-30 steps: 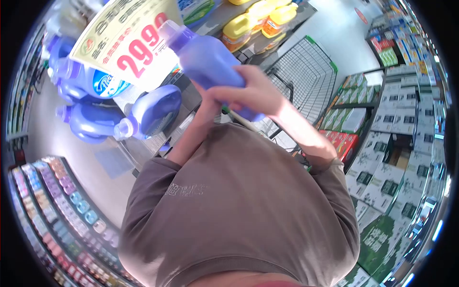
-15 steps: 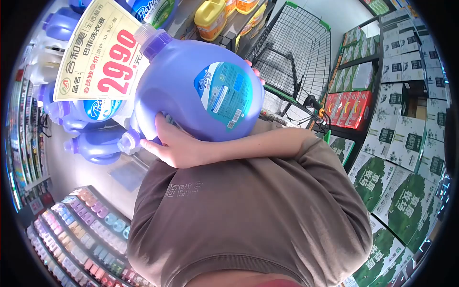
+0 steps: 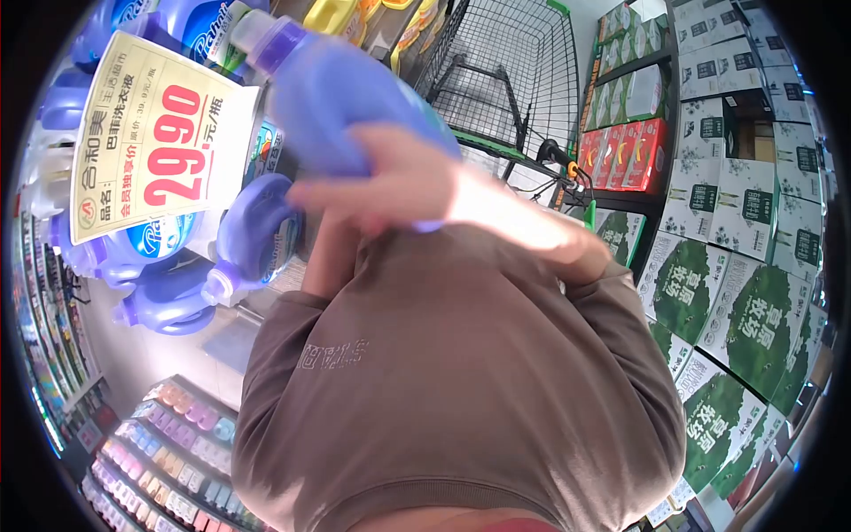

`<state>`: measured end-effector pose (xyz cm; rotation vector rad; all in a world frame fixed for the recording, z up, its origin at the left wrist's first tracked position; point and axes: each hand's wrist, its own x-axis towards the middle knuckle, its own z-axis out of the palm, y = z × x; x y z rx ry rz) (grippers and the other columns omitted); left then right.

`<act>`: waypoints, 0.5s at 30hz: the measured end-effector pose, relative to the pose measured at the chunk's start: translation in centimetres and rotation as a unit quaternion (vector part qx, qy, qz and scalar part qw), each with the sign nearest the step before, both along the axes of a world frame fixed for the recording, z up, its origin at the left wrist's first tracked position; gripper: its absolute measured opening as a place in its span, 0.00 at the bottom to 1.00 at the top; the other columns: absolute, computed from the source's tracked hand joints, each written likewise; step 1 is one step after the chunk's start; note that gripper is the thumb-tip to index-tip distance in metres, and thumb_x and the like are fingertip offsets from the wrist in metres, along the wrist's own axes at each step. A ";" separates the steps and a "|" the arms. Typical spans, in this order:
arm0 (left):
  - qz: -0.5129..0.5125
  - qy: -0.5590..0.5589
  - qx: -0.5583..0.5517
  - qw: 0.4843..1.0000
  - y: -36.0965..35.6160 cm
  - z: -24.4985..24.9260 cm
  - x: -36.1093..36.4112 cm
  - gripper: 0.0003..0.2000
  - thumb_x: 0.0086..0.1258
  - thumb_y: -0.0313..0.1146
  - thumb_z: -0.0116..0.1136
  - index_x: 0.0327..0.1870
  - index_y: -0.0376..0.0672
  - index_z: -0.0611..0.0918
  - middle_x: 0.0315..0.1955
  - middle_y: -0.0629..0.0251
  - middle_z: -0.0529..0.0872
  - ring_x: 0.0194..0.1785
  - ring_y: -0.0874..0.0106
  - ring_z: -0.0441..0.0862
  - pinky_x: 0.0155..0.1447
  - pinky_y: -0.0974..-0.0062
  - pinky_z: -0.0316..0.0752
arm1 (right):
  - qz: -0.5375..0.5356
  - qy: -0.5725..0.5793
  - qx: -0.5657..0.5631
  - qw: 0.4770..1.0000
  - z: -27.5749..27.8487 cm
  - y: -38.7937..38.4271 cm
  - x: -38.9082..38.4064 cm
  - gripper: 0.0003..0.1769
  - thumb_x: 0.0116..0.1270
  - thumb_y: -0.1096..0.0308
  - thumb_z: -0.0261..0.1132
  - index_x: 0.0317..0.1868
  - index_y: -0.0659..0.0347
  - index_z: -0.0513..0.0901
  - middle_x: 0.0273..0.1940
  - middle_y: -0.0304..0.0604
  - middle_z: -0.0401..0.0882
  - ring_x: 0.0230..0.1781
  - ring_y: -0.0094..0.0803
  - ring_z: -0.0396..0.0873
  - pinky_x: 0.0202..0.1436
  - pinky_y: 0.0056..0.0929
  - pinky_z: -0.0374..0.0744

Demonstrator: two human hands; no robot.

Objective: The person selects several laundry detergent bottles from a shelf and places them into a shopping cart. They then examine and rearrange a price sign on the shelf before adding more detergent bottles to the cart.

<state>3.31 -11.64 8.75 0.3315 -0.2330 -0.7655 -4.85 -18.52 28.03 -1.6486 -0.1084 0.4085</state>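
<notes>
A blurred purple jug of laundry detergent (image 3: pixel 324 102) is tilted above my chest, its cap (image 3: pixel 270 43) toward the upper left. My right hand (image 3: pixel 399 182) lies across its lower part, smeared by motion, thumb and a finger pointing left; whether it grips the jug I cannot make out. From the left sleeve my left forearm (image 3: pixel 330 253) runs up behind the right hand, which hides my left hand. Close by on the left are a second detergent jug (image 3: pixel 253 226) on its side and a yellow price sign (image 3: pixel 160 137) reading 29.90.
More purple jugs (image 3: pixel 173 297) are stacked at left. A wire shopping cart (image 3: pixel 505 71) with green trim stands beyond my right arm. Printed cartons (image 3: pixel 753 328) and red boxes (image 3: pixel 634 155) fill the right side. Shelves of small packages (image 3: pixel 177 443) are at lower left.
The jug has moved up and away from my chest, and its label has turned mostly out of sight. My right hand has shifted up and right across it. My left forearm has come into view.
</notes>
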 end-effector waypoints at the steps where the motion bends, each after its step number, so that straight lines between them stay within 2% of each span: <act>1: 0.045 -0.011 0.045 0.998 -0.3 -0.2 0.5 0.28 0.75 0.52 0.39 0.70 0.43 0.61 0.64 0.57 0.69 0.70 0.58 0.62 0.72 0.54 0.58 | 0.015 0.078 -0.021 0.997 1.3 -2.6 0.6 0.20 0.60 0.50 0.70 0.35 0.61 0.83 0.24 0.34 0.77 0.19 0.17 0.72 0.23 0.16 0.70; 3: 0.138 -0.034 0.134 0.981 -0.9 -0.5 1.8 0.29 0.76 0.53 0.36 0.71 0.44 0.60 0.66 0.58 0.67 0.71 0.59 0.60 0.72 0.55 0.57 | -0.060 0.065 0.046 0.995 0.3 -7.0 1.8 0.16 0.58 0.55 0.70 0.31 0.61 0.84 0.18 0.29 0.72 0.17 0.16 0.70 0.20 0.14 0.65; 4: 0.183 -0.044 0.178 0.966 -1.2 -0.7 2.4 0.29 0.77 0.54 0.35 0.71 0.44 0.60 0.67 0.59 0.67 0.72 0.60 0.59 0.73 0.56 0.56 | -0.101 0.077 -0.048 0.991 0.1 -8.9 2.7 0.15 0.57 0.57 0.70 0.25 0.61 0.81 0.16 0.30 0.70 0.15 0.16 0.67 0.17 0.16 0.63; 5: 0.198 -0.094 0.241 0.945 -2.0 -1.6 2.5 0.30 0.77 0.57 0.28 0.71 0.45 0.60 0.65 0.63 0.69 0.70 0.67 0.63 0.72 0.66 0.56 | -0.093 0.093 -0.025 0.991 0.5 -10.6 3.3 0.16 0.58 0.59 0.69 0.19 0.57 0.76 0.14 0.29 0.67 0.13 0.15 0.64 0.16 0.17 0.61; 6: 0.169 -0.053 0.329 0.928 -2.1 -1.8 2.9 0.28 0.78 0.52 0.34 0.65 0.37 0.67 0.60 0.61 0.74 0.65 0.68 0.69 0.69 0.67 0.61 | -0.116 0.098 -0.033 0.988 0.1 -12.0 3.8 0.18 0.58 0.61 0.69 0.17 0.54 0.71 0.12 0.28 0.64 0.11 0.15 0.61 0.15 0.17 0.60; 7: 0.196 -0.178 0.424 0.866 -2.1 -2.9 3.0 0.25 0.77 0.51 0.39 0.62 0.38 0.71 0.58 0.60 0.76 0.64 0.66 0.71 0.70 0.65 0.60 | -0.131 0.116 -0.027 0.984 0.1 -13.1 4.2 0.17 0.59 0.62 0.68 0.16 0.54 0.71 0.12 0.28 0.63 0.11 0.15 0.60 0.15 0.17 0.58; 8: 0.218 -0.296 0.509 0.778 -1.9 -4.0 3.1 0.23 0.75 0.49 0.44 0.59 0.39 0.74 0.56 0.59 0.78 0.63 0.64 0.72 0.70 0.63 0.59 | -0.155 0.118 -0.052 0.979 -0.4 -14.1 4.8 0.17 0.59 0.63 0.66 0.16 0.54 0.71 0.12 0.28 0.63 0.11 0.16 0.60 0.15 0.19 0.60; 9: 0.281 -0.419 0.554 0.663 -1.3 -4.5 3.1 0.20 0.69 0.45 0.54 0.54 0.38 0.79 0.55 0.54 0.78 0.61 0.58 0.74 0.68 0.61 0.61 | -0.152 0.115 -0.076 0.979 -1.1 -15.3 5.2 0.16 0.59 0.63 0.65 0.16 0.55 0.72 0.12 0.29 0.63 0.11 0.17 0.61 0.15 0.20 0.61; 10: 0.259 -0.451 0.626 0.581 -0.7 -4.9 2.8 0.22 0.65 0.45 0.57 0.55 0.41 0.78 0.56 0.53 0.77 0.60 0.55 0.73 0.66 0.62 0.63 | -0.148 0.112 -0.100 0.978 -1.9 -16.4 5.5 0.16 0.59 0.63 0.64 0.17 0.56 0.72 0.12 0.29 0.64 0.11 0.18 0.62 0.16 0.21 0.62; 12: 0.224 -0.463 0.702 0.493 0.1 -6.6 1.7 0.23 0.64 0.47 0.58 0.55 0.41 0.77 0.56 0.54 0.76 0.60 0.57 0.74 0.66 0.65 0.64 | -0.130 0.108 -0.149 0.974 -3.5 -18.0 5.8 0.15 0.59 0.62 0.64 0.18 0.58 0.74 0.12 0.31 0.67 0.12 0.19 0.65 0.17 0.22 0.65; 13: 0.195 -0.442 0.711 0.512 0.5 -6.7 1.1 0.27 0.63 0.46 0.57 0.60 0.41 0.73 0.56 0.54 0.75 0.61 0.55 0.72 0.64 0.62 0.67 | -0.131 0.135 -0.163 0.969 -4.4 -18.9 6.1 0.14 0.58 0.62 0.65 0.20 0.60 0.76 0.13 0.33 0.69 0.13 0.20 0.68 0.18 0.21 0.67; 15: 0.160 -0.397 0.740 0.520 0.9 -8.7 0.1 0.27 0.62 0.45 0.57 0.61 0.41 0.72 0.56 0.53 0.76 0.59 0.53 0.74 0.61 0.60 0.69 | -0.134 0.161 -0.180 0.961 -7.8 -21.7 6.6 0.10 0.53 0.64 0.65 0.22 0.62 0.78 0.15 0.35 0.72 0.14 0.21 0.70 0.19 0.21 0.69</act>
